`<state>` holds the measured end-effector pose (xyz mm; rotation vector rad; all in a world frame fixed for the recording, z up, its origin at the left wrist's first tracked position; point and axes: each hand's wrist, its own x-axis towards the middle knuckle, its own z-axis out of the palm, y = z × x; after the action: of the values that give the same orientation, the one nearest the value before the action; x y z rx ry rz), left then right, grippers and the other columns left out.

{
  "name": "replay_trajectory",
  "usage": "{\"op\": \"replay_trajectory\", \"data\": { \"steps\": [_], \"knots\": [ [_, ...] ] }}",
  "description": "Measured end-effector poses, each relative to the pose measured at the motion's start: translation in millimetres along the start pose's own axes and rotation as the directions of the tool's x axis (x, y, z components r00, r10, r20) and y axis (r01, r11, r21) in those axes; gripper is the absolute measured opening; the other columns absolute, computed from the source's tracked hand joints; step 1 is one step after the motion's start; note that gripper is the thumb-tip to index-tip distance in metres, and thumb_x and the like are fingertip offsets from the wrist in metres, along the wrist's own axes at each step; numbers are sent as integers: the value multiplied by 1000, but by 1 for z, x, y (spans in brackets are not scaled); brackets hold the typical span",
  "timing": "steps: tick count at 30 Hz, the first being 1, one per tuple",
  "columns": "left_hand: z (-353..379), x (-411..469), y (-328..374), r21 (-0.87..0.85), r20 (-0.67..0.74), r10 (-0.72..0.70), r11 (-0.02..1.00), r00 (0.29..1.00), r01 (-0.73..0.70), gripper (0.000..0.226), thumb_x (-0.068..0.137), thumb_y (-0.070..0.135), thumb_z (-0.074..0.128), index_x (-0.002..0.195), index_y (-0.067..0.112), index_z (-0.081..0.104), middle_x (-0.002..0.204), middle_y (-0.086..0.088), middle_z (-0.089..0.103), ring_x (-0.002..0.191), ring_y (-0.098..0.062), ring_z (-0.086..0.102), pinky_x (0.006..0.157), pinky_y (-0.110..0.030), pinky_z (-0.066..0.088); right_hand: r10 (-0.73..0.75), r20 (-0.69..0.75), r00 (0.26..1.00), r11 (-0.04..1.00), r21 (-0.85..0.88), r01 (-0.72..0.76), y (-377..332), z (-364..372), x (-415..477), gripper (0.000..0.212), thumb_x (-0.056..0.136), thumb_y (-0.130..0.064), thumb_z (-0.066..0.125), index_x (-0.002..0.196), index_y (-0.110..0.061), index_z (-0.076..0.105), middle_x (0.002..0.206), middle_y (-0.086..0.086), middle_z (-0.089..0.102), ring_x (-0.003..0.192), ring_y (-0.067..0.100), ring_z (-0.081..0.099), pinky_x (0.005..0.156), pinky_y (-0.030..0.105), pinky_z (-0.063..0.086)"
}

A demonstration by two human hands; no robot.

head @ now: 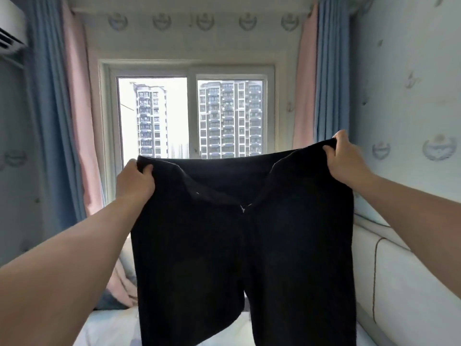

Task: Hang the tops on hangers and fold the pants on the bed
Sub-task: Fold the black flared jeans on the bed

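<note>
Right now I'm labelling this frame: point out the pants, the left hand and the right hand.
pants (243,245), head view, fabric below the zipper
left hand (134,183), head view, back of hand
right hand (346,162), head view, back of hand

I logged: pants (239,245), black matt cloth, with a small shiny metal zip pull (242,208); curtains (50,121), blue and pink matt cloth; headboard (411,283), white, padded, smooth, faintly glossy; window frame (192,108), white, smooth.

Backlit by bright window (192,116); soft focus, edges warped.
</note>
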<state>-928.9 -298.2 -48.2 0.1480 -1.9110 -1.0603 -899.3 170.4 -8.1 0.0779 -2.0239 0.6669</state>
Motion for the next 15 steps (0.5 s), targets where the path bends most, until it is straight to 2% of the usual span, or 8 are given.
{"op": "replay_trajectory", "data": {
  "steps": [3, 8, 12, 15],
  "knots": [
    [-2, 11, 11, 15, 3, -1, 1000, 1000, 1, 33, 102, 34, 50, 124, 10, 55, 115, -12, 63, 108, -37, 59, 83, -39, 39, -2, -15, 1000, 1000, -19, 2, -8, -6, 12, 17, 104, -30, 43, 100, -16, 36, 75, 6, 52, 62, 20, 49, 50, 31, 37],
    [-2, 21, 18, 4, 6, 44, 999, 999, -44, 19, 101, 35, 50, 104, 16, 53, 100, -4, 58, 91, -27, 52, 79, -38, 38, 32, 2, 999, 999, -29, -32, -11, -16, 20, 15, 105, -30, 42, 101, -16, 37, 78, 11, 56, 64, 27, 55, 51, 35, 44],
    [-1, 23, 22, -29, 28, 65, 998, 998, -64, 14, 101, 36, 50, 103, 22, 51, 98, 2, 57, 92, -24, 53, 80, -39, 40, 32, -3, 999, 999, -41, -32, -8, -22, 23, 15, 104, -29, 43, 102, -16, 37, 78, 11, 56, 63, 27, 55, 51, 35, 43],
    [2, 23, 22, -64, 23, 78, 995, 997, -76, 14, 100, 37, 51, 101, 24, 53, 90, 8, 55, 91, -22, 54, 81, -37, 40, 24, -23, 999, 998, -59, -26, -6, -25, 24, 15, 105, -28, 43, 103, -14, 37, 78, 9, 54, 65, 25, 54, 52, 33, 40]
  ]
}}
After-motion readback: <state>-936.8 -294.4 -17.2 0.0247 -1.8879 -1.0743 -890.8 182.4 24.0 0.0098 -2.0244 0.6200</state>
